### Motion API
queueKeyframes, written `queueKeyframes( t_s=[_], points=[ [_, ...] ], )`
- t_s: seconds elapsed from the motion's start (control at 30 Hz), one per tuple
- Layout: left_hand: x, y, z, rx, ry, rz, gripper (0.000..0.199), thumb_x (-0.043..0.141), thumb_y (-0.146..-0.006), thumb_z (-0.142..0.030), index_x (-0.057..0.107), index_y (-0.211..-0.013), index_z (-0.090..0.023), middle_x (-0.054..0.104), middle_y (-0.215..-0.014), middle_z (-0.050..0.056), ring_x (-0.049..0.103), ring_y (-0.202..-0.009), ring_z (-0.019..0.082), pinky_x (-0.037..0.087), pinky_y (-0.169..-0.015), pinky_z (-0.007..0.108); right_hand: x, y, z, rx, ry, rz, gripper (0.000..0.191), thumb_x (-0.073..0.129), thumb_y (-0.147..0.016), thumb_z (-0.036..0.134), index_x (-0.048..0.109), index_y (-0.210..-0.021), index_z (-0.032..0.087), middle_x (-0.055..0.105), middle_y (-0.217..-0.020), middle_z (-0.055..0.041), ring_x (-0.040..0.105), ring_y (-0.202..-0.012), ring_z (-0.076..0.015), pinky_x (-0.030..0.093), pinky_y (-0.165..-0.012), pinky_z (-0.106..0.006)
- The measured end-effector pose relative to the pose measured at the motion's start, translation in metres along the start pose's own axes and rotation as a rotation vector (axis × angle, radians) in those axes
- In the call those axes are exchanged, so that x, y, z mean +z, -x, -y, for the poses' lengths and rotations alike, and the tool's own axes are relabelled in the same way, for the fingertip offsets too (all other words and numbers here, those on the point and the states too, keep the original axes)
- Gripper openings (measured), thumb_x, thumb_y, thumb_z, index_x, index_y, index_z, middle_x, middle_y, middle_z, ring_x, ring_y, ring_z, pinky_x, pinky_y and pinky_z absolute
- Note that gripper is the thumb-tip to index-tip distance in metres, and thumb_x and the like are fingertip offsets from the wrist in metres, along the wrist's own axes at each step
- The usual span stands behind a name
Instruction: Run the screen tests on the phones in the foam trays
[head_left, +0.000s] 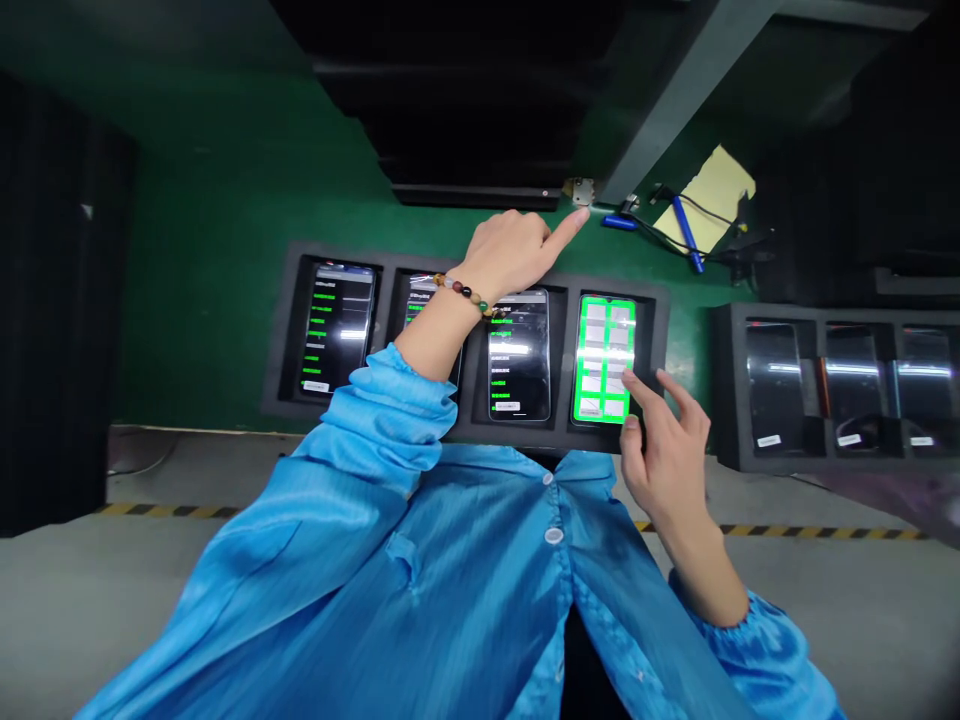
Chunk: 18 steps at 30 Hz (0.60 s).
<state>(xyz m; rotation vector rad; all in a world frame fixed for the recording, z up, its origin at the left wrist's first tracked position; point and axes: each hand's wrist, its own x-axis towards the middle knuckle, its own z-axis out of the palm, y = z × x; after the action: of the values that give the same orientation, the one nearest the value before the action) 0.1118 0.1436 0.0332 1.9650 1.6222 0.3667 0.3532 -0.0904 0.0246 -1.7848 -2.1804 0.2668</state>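
By the right hand (666,458) — a phone (607,345) glows green-and-white.

My sleeves (375,420) are shiny, creased cloth; the phones (341,325) near me have smooth, glossy, glass-like screens; their tray (286,320) looks matt, like foam; far right lies dull paper (712,195); my wrist beads (466,292) look polished.

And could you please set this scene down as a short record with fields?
Tray: four phones in a row, one partly behind the left arm
Screens: three dark with text lines, the rightmost green with pale boxes
Left hand: beyond the phones, near a metal fitting; contact unclear
Right hand: a fingertip at the green screen's right side
Bracelet: left wrist
Second tray: at right, three phones visible
Behind: blue pen on yellow paper
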Motion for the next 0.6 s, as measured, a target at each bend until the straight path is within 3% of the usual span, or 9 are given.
queueKeyframes(
  t_s=[0.17, 0.4, 0.6],
  points=[
    [0.0, 0.0, 0.0, 0.007, 0.016, -0.003, 0.087, 0.019, -0.106, -0.085, 0.07, -0.072, -0.023, 0.072, -0.081, 0.016, 0.071, -0.115, 0.041, 0.047, -0.102, 0.047, 0.013, -0.021, 0.023, -0.135, -0.043, 0.074, 0.058, 0.046, -0.107, 0.021, 0.048, -0.164, 0.028, 0.067, -0.157, -0.0063, 0.047, -0.158, -0.0332, 0.041, -0.125, -0.057],
    [-0.002, 0.002, -0.002, 0.014, -0.039, -0.002, 0.088, 0.016, -0.106, -0.084, 0.069, -0.073, -0.023, 0.072, -0.08, 0.016, 0.071, -0.111, 0.04, 0.048, -0.097, 0.046, 0.003, -0.018, 0.0, 0.005, 0.017, -0.023, 0.052, 0.045, -0.108, 0.023, 0.056, -0.159, 0.027, 0.07, -0.152, -0.0088, 0.05, -0.156, -0.0358, 0.043, -0.12, -0.058],
    [-0.001, 0.002, -0.001, 0.012, -0.05, 0.002, 0.089, 0.014, -0.104, -0.086, 0.068, -0.071, -0.025, 0.073, -0.08, 0.017, 0.072, -0.109, 0.039, 0.049, -0.095, 0.046, 0.016, -0.036, 0.023, -0.096, -0.04, 0.028, 0.056, 0.045, -0.107, 0.022, 0.051, -0.162, 0.029, 0.067, -0.155, -0.0062, 0.048, -0.157, -0.0325, 0.039, -0.127, -0.056]
  ],
)
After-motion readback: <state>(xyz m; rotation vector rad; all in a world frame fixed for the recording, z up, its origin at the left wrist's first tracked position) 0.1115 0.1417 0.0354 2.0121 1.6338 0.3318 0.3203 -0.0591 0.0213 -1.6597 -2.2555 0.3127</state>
